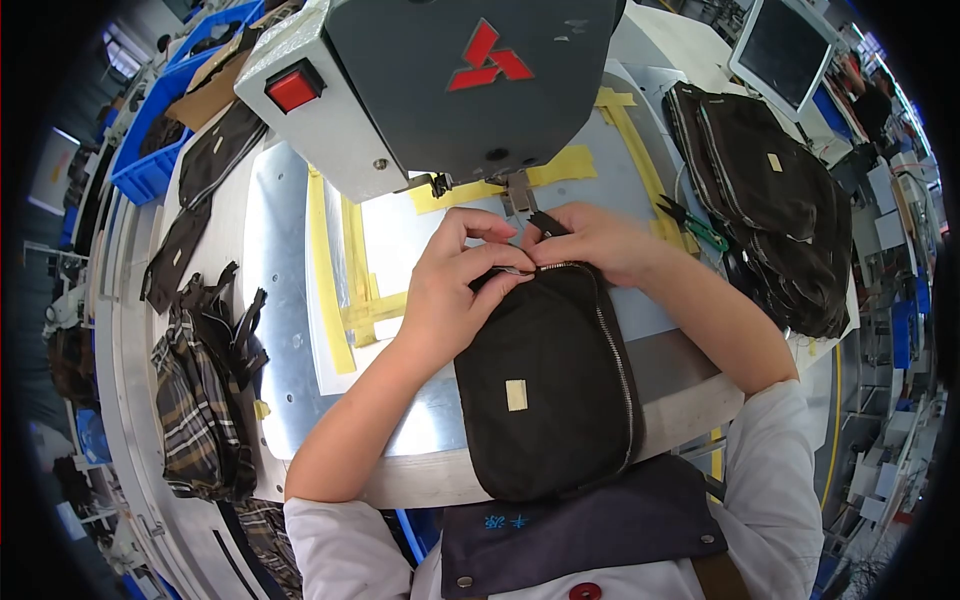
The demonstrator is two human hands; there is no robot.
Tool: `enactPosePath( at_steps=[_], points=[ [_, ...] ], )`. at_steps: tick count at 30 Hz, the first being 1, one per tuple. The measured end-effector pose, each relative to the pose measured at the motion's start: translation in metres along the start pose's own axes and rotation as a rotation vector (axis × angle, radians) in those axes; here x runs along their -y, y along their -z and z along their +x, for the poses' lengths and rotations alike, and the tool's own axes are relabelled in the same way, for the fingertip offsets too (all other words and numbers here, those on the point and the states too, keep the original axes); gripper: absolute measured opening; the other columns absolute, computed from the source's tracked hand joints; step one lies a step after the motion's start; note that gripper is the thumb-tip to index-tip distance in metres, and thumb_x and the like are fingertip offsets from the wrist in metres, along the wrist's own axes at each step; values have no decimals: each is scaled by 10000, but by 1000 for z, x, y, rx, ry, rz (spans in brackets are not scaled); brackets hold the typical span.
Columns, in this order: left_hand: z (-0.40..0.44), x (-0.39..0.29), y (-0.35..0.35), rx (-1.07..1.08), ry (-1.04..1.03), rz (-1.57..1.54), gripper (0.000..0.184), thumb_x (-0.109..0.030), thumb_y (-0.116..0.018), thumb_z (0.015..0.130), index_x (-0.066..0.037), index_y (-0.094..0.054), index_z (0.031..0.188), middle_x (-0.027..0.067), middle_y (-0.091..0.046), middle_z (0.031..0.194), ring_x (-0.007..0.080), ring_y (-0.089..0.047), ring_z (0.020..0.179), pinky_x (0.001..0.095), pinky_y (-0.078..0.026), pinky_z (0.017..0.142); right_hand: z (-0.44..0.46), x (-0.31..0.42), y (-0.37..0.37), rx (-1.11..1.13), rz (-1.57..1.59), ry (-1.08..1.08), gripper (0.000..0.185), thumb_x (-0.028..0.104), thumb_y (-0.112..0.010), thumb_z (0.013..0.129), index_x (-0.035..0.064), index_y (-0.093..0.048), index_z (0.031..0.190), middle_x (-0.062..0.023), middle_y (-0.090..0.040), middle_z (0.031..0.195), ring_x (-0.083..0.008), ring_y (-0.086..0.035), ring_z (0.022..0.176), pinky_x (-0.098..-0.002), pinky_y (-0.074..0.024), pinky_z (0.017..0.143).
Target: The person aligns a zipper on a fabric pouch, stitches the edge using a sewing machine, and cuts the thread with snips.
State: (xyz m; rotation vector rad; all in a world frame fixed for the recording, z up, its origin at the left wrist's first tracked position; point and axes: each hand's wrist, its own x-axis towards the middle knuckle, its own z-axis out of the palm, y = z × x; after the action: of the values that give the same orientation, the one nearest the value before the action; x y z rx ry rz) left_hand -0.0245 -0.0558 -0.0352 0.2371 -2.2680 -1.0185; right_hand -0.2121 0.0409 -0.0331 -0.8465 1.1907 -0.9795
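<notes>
Zippered pouch [550, 400], top edge pinched by left hand [452, 285] and right hand [603, 245]; ten o'clock, blue bin [150, 178] holds dark cloth [161, 132].

Both forearms [368, 420] are reaching over the tabletop's [405, 482] near edge, left hand [450, 280] and right hand [598, 244] pinching close together.

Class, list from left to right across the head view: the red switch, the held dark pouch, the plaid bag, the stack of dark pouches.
Plaid bag → red switch → held dark pouch → stack of dark pouches.
</notes>
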Motion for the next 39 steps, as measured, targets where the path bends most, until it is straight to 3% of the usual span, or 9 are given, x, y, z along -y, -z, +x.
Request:
enactPosePath(
  at_steps=[2,8,12,15,23,32,39],
  points=[
    [-1,0,0,-9,10,17,178,-11,-748,691,-101,-698,836,49,-548,1013,205,-578,921,309,-506,722,1,-7,-9,-121,-107,29,243,238,-649,830,22,-643,940,-1,-615,858,-83,-560,797,-227,-435,727],
    [-1,2,0,-37,-82,128,220,-24,-764,652,-143,-699,826,20,-563,966,195,-566,864,295,-494,655,-7,2,-21,-117,175,42,203,209,-608,839,27,-644,919,-5,-602,839,-70,-540,815,-223,-414,725],
    [-3,6,0,-82,-235,250,255,-43,-775,620,-180,-702,823,-2,-569,920,190,-554,818,291,-478,628,-2,10,-16,-82,-35,-30,213,209,-606,832,17,-652,910,-14,-617,858,-72,-535,831,-222,-406,746],
    [-3,4,-1,-20,-311,285,296,36,-758,595,-153,-717,819,37,-535,928,185,-516,834,283,-476,663,2,5,-11,-44,-142,17,215,210,-610,836,15,-656,912,-17,-627,873,-72,-536,831,-227,-408,752],
    [-4,7,-4,-62,-245,225,309,-9,-772,578,-169,-694,831,5,-556,887,208,-537,805,306,-466,640,-2,-6,-15,-166,-64,60,262,260,-596,885,11,-648,944,5,-619,890,-71,-530,822,-229,-411,750],
    [-5,6,-1,-28,-265,280,300,-39,-773,573,-180,-689,824,-29,-559,859,191,-535,802,327,-409,690,-9,3,-1,109,65,-1,320,285,-741,792,42,-616,959,-6,-593,886,-87,-537,842,-229,-417,752],
    [-3,3,-1,17,-333,350,290,-59,-768,583,-180,-681,831,-49,-591,850,184,-552,806,327,-391,702,-5,3,-4,64,-54,-5,254,156,-667,774,18,-617,981,-16,-594,891,-92,-539,842,-224,-414,762]
  ],
)
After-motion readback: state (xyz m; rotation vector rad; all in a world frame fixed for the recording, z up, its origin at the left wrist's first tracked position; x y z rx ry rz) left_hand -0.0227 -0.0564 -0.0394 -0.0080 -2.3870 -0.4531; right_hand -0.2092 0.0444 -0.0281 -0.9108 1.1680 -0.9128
